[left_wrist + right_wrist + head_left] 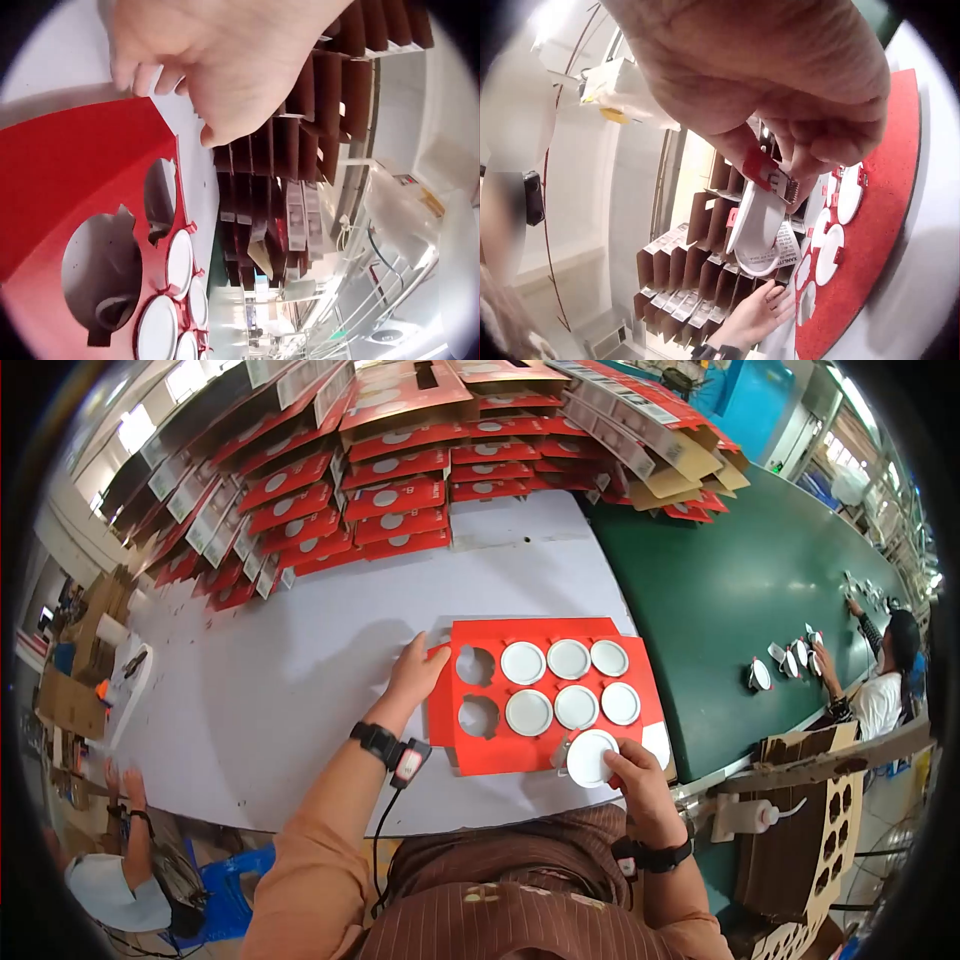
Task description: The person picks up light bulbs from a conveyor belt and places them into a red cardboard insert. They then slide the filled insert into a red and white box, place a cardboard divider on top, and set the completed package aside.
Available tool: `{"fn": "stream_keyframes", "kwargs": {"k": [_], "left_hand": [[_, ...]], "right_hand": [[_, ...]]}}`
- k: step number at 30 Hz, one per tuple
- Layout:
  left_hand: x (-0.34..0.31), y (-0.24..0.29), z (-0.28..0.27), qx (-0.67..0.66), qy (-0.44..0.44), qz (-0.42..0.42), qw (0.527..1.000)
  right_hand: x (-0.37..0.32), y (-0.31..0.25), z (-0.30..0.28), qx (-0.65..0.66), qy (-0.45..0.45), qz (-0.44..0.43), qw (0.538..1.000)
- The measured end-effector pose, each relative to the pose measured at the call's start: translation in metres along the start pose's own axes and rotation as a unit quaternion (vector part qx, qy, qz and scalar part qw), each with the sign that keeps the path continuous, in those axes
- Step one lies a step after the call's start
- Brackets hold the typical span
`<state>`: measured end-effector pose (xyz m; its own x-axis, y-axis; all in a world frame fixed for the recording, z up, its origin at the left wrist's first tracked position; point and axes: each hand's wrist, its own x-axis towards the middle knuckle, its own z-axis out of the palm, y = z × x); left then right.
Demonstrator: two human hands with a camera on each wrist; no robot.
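Observation:
A red card insert [510, 752] lies on the white table, with white round discs [529, 712] in six of its holes and two open holes at its left end. My right hand [645, 790] pinches another white disc [590, 758] by its edge over the insert's near right edge. In the right wrist view this disc [759, 221] shows a spring clip and a red tab beside the fingers. My left hand [410, 675] is at the insert's left edge with fingers extended; in the left wrist view the hand [217, 67] is beside the red card [82, 172].
Stacked red boxes [395, 495] stand along the table's far side. On the right, a green surface [720, 610] carries several more discs [760, 675], near a person in white [878, 705]. Another person [120, 885] is at lower left. Brown cartons [790, 840] stand at lower right.

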<state>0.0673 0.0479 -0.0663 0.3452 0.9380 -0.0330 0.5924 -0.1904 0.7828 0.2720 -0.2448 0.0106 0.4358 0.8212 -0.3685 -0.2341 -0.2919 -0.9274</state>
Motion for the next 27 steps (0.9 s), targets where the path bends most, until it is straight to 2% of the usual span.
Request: {"fn": "stream_keyframes", "kwargs": {"k": [1, 3, 4, 6, 10, 13, 16, 18, 20, 22, 24, 27], "left_hand": [[0.009, -0.003, 0.003, -0.002, 0.000, -0.003, 1.000], [0.020, -0.003, 0.007, -0.101, -0.103, -0.058, 0.988], [0.021, -0.004, 0.008, -0.102, -0.106, -0.059, 0.987], [0.012, 0.015, -0.004, -0.263, -0.214, -0.119, 0.933], [-0.010, 0.028, -0.014, -0.277, -0.338, -0.139, 0.888], [-0.024, 0.022, -0.012, -0.284, -0.385, -0.155, 0.864], [-0.041, 0.020, -0.009, -0.335, -0.415, -0.134, 0.835], [-0.049, 0.021, -0.008, -0.338, -0.419, -0.125, 0.833], [-0.056, 0.025, -0.008, -0.313, -0.425, -0.118, 0.841], [-0.062, 0.027, -0.006, -0.345, -0.421, -0.113, 0.831], [-0.067, 0.030, -0.006, -0.376, -0.418, -0.107, 0.820], [-0.073, 0.032, -0.006, -0.365, -0.418, -0.120, 0.823]], "right_hand": [[0.003, -0.004, 0.003, 0.005, -0.003, 0.018, 1.000], [0.009, -0.013, 0.012, 0.017, 0.007, 0.040, 0.999], [0.014, -0.015, 0.015, 0.016, 0.008, 0.043, 0.999], [0.022, -0.014, 0.017, 0.027, -0.015, 0.028, 0.999], [0.033, -0.009, 0.022, 0.007, 0.003, 0.029, 1.000], [0.040, -0.004, 0.032, -0.005, -0.010, 0.001, 1.000], [0.040, -0.011, 0.050, -0.030, -0.010, -0.014, 0.999], [0.042, -0.009, 0.055, -0.059, -0.014, -0.018, 0.998], [0.043, -0.007, 0.061, -0.164, 0.008, -0.095, 0.982], [0.040, -0.011, 0.067, -0.203, 0.023, -0.082, 0.975], [0.039, -0.008, 0.070, -0.345, 0.040, -0.169, 0.922], [0.040, -0.006, 0.069, -0.335, 0.025, -0.121, 0.934]]}}
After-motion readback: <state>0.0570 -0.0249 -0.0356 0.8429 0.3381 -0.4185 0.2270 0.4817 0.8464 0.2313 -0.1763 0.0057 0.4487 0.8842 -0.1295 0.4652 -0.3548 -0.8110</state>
